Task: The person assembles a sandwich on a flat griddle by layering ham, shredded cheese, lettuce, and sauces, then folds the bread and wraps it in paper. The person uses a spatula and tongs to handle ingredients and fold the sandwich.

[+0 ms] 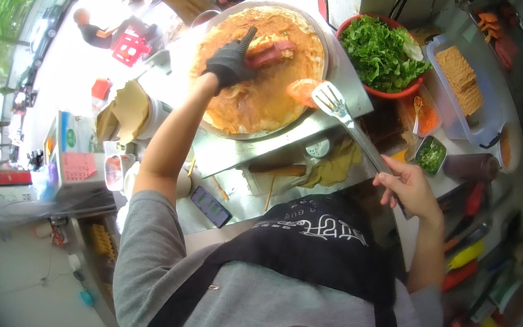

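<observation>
A large round crepe lies on a round griddle before me. My left hand, in a dark knit glove, rests at its middle, beside a strip of reddish meat; whether the fingers grip the filling cannot be told. My right hand, bare, holds the handle of a slotted metal spatula or tongs, its head over the crepe's right edge. Against that head is an orange-brown piece of food, perhaps held by it.
To the right are a red bowl of lettuce, a plastic bin with brown slabs, chopped greens and a dark bottle. A phone lies near my apron. A person is outside at left.
</observation>
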A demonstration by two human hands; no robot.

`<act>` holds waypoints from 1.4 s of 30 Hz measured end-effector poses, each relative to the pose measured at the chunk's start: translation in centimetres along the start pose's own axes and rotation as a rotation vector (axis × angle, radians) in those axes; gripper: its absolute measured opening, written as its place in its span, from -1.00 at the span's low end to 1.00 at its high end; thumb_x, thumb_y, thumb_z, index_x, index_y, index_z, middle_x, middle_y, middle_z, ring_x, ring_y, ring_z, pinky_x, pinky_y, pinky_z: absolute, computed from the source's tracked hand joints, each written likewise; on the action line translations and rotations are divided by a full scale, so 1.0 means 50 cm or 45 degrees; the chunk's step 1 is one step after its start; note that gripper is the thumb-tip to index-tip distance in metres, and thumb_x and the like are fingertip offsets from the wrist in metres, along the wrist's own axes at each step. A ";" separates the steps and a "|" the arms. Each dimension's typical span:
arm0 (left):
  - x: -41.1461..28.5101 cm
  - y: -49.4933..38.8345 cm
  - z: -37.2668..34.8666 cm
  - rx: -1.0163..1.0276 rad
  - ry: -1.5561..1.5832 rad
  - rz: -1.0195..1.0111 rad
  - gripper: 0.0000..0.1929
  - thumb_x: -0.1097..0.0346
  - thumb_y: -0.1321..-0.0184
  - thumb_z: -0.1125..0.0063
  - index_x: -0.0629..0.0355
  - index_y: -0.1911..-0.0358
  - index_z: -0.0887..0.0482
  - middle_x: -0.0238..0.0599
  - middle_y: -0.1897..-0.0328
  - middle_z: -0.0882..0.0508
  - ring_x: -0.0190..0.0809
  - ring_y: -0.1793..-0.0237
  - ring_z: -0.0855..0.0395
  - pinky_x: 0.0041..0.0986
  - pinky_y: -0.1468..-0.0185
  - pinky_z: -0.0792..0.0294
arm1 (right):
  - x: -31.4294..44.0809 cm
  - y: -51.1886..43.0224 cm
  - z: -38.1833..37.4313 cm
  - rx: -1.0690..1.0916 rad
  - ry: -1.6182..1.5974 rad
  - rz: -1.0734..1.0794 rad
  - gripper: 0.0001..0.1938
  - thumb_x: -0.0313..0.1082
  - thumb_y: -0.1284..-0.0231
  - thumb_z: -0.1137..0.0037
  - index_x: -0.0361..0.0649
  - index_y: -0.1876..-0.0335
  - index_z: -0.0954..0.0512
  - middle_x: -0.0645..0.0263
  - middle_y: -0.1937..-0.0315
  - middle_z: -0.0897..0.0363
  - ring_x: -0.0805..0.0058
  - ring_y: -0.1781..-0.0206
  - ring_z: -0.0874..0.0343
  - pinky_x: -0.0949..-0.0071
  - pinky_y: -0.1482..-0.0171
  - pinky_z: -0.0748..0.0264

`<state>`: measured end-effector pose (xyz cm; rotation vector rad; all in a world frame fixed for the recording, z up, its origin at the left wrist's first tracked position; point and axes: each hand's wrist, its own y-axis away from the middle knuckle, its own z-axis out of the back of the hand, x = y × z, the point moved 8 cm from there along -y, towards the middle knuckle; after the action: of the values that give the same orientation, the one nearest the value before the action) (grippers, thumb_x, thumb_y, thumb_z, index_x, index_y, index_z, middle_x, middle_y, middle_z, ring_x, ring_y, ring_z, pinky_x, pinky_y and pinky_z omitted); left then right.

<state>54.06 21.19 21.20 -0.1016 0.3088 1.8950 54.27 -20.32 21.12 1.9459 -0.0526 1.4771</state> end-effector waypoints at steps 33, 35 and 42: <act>0.080 -0.010 0.077 -0.154 0.699 -0.124 0.04 0.29 0.19 -0.54 0.11 -0.41 -0.07 -0.13 -0.04 -0.58 -0.25 -0.02 -0.54 -0.46 -0.07 -0.40 | 0.153 -0.296 -0.023 0.419 0.305 0.032 -0.62 -0.29 -0.28 -0.01 -0.19 -0.18 -0.46 0.37 0.37 -0.58 0.70 0.54 -0.54 0.74 0.58 -0.42; 0.077 -0.008 0.087 -0.185 0.551 -0.115 0.07 0.26 0.21 -0.56 0.10 -0.41 -0.07 -0.14 -0.01 -0.59 -0.26 0.02 -0.54 -0.46 -0.06 -0.39 | 0.173 -0.333 -0.028 0.483 0.414 0.000 -0.62 -0.26 -0.28 -0.03 -0.19 -0.18 -0.47 0.39 0.37 -0.59 0.68 0.52 -0.54 0.71 0.55 -0.43; 0.094 -0.001 0.057 -0.146 0.664 -0.034 0.08 0.05 0.25 -0.54 0.06 -0.40 -0.10 -0.01 -0.07 -0.53 -0.09 -0.06 -0.52 -0.34 -0.14 -0.40 | 0.219 -0.406 -0.037 0.521 0.630 -0.028 -0.69 -0.19 -0.27 -0.05 -0.19 0.00 -0.56 0.37 0.35 -0.60 0.62 0.52 -0.58 0.67 0.54 -0.45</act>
<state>52.72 26.25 22.91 -0.6794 0.5450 1.8366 65.11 0.14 20.87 1.8056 0.5248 2.0327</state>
